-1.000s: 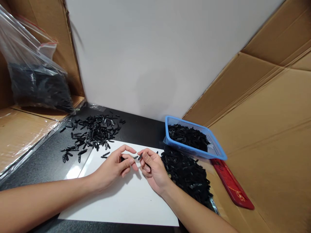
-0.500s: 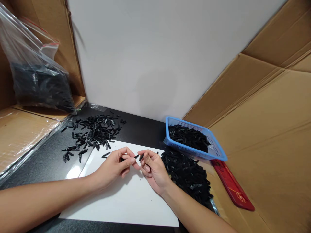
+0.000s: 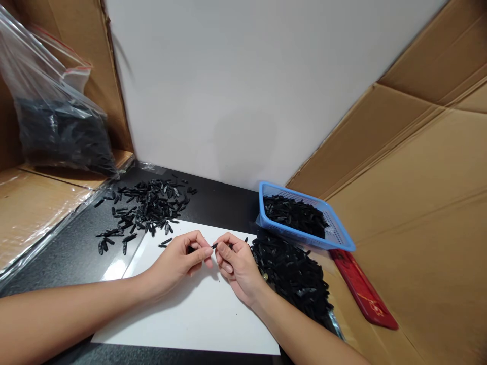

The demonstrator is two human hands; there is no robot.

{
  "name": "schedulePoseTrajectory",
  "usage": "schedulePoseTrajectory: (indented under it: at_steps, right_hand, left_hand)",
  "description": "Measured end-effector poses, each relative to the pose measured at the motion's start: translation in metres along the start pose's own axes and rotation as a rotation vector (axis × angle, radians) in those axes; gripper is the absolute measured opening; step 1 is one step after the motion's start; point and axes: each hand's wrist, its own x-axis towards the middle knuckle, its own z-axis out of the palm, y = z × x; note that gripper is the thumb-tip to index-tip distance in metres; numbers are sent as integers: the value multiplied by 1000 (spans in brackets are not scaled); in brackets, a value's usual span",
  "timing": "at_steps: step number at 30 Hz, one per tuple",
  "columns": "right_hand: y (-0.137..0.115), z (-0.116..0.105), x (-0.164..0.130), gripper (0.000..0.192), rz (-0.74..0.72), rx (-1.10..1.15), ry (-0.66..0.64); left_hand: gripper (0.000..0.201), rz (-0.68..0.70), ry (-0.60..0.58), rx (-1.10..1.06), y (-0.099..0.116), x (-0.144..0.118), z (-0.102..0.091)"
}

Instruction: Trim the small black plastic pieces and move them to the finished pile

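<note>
My left hand (image 3: 182, 258) pinches a small dark piece (image 3: 214, 246) between thumb and forefinger, and more black shows inside its curled fingers. Facing it, my right hand (image 3: 239, 266) has its thumb and fingers closed around a small black elongated piece, mostly hidden, with a bit showing behind the thumb. The fingertips of the two hands nearly meet above a white sheet (image 3: 182, 319). Whether the two pieces are joined cannot be made out. Beside my right hand lies a large heap of black pieces (image 3: 292, 279).
Loose black pieces (image 3: 152, 203) are scattered on the dark table at the left. A blue basket (image 3: 304, 240) at the right holds many more. A clear bag (image 3: 64, 132) of black contents stands at the far left. A red flat packet (image 3: 365, 291) lies by the cardboard wall (image 3: 429, 203).
My right fingertips have closed in toward the left hand. The black piece that stuck out from them is now mostly covered by the fingers. The left hand has hardly moved.
</note>
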Motion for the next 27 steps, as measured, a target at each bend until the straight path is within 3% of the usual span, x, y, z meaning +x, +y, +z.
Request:
schedulePoseTrajectory:
  at_steps: [3, 6, 10, 15, 22, 27]
  right_hand:
    - [0, 0, 1, 31, -11, -6, -2]
    - [-1, 0, 1, 31, -29, 5, -5]
    - [-1, -1, 1, 32, -24, 33, -4]
    - [-2, -2, 1, 33, -28, 39, 4]
    - [-1, -2, 1, 29, -51, 51, -36]
    - [0, -3, 1, 31, -45, 33, 11]
  left_hand:
    - [22, -10, -51, -22, 1, 0, 0]
    - [4, -34, -100, -67, 4, -2, 0]
    - [23, -78, -99, -89, 3, -3, -1]
    - [13, -40, -49, -74, -2, -2, -1]
    - [25, -19, -40, -17, -3, 0, -1]
    - [24, -62, -65, -44, 2, 0, 1]
